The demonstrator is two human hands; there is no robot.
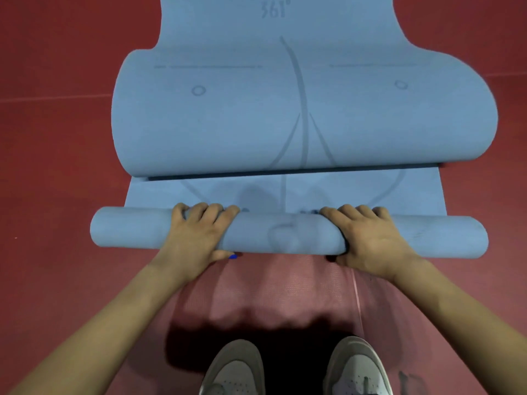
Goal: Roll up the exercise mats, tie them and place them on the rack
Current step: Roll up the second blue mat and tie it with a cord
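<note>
A blue exercise mat (302, 109) is spread on a red floor (57, 166), its near end wound into a slim roll (285, 233). The roll is gripped from above by the left hand (196, 233) and right hand (370, 238), fingers curled over it either side of centre. The foam looks light, soft and springy, so even two-handed pressure is probably needed.

The blue mat (285, 115) runs off the far edge, so its far end is unseen, and its faint printed lettering there is too blurred to read. The roll (288, 233) hides the left hand's (196, 235) fingertips and most of the right hand's (370, 238) thumb. Both grey shoes (236, 369) are cut off by the near edge. A dark mark at near right on the red floor (57, 166) is unreadable.
</note>
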